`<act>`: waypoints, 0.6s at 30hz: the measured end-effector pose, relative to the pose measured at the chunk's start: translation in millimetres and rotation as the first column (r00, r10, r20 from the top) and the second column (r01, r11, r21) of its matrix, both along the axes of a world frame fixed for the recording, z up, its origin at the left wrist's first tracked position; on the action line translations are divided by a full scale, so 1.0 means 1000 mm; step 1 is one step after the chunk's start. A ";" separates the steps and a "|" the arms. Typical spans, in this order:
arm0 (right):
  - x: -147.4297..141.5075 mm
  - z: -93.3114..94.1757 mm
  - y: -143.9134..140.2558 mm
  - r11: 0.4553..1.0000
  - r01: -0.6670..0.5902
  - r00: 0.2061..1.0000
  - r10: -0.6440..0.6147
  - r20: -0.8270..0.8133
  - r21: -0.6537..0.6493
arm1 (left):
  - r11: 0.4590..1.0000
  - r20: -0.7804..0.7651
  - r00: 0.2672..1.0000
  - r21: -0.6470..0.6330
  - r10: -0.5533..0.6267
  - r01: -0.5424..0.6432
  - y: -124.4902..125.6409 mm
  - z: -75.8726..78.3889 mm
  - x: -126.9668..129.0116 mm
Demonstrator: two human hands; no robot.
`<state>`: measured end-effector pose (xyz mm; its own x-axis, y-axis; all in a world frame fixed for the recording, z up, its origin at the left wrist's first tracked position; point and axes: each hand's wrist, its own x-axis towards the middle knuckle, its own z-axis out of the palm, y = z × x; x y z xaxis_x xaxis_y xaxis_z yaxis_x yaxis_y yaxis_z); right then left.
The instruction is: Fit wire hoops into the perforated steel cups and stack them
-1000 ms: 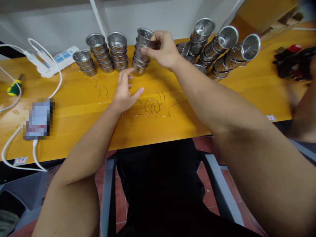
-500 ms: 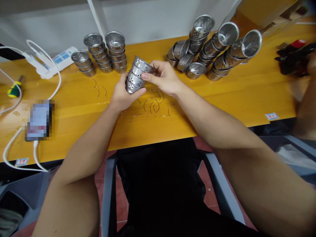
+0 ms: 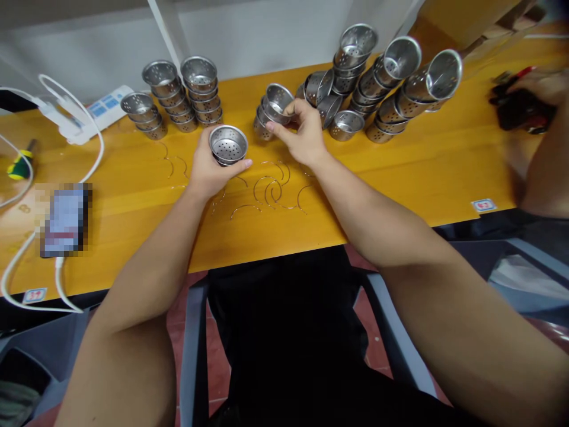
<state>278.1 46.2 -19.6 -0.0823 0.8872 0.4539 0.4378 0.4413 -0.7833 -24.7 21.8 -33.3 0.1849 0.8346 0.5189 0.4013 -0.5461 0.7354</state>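
My left hand (image 3: 208,169) holds a single perforated metal cup (image 3: 228,144), its open mouth facing up, just above the yellow table (image 3: 427,160). My right hand (image 3: 304,136) grips a short stack of the same metal cups (image 3: 271,110), tilted on its side near the table's middle. Several thin wire half-rings (image 3: 267,190) lie on the table below both hands.
Upright cup stacks (image 3: 178,98) stand at the back left; leaning cup stacks (image 3: 386,77) lie at the back right. A white power strip (image 3: 100,110) with cables, a screwdriver (image 3: 18,166) and a phone (image 3: 64,219) sit at the left. Another person's arm (image 3: 540,160) is at the right edge.
The stack held between both hands has been split: my left hand kept one cup and my right hand carried the others back and to the right.
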 end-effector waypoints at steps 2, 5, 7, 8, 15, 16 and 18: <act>0.007 -0.001 0.003 0.994 0.106 0.981 -0.109 0.160 0.028 | 1.000 -0.010 1.000 -0.003 -0.020 0.020 0.001 -0.002 0.000; 0.007 0.000 0.001 0.984 0.176 0.933 -0.179 0.311 0.038 | 0.999 -0.023 0.999 -0.008 -0.048 0.048 0.005 -0.005 -0.002; 0.005 0.001 0.000 0.984 0.179 0.900 -0.174 0.399 0.025 | 0.998 -0.023 0.998 -0.014 -0.056 0.056 0.011 -0.009 -0.005; 0.005 0.001 0.000 0.983 0.179 0.883 -0.172 0.436 0.024 | 0.998 -0.022 0.998 -0.018 -0.056 0.056 0.014 -0.011 -0.007; 0.005 -0.003 0.005 0.985 0.167 0.876 -0.164 0.453 0.034 | 0.989 -0.016 0.989 0.019 0.147 -0.147 0.040 -0.018 -0.017; 0.005 -0.003 0.004 0.986 0.166 0.877 -0.159 0.454 0.025 | 0.982 -0.024 0.982 0.023 0.186 -0.186 0.043 -0.018 -0.019; 0.003 -0.002 0.003 0.986 0.166 0.875 -0.151 0.459 0.007 | 0.970 -0.039 0.969 0.016 0.244 -0.244 0.048 -0.019 -0.024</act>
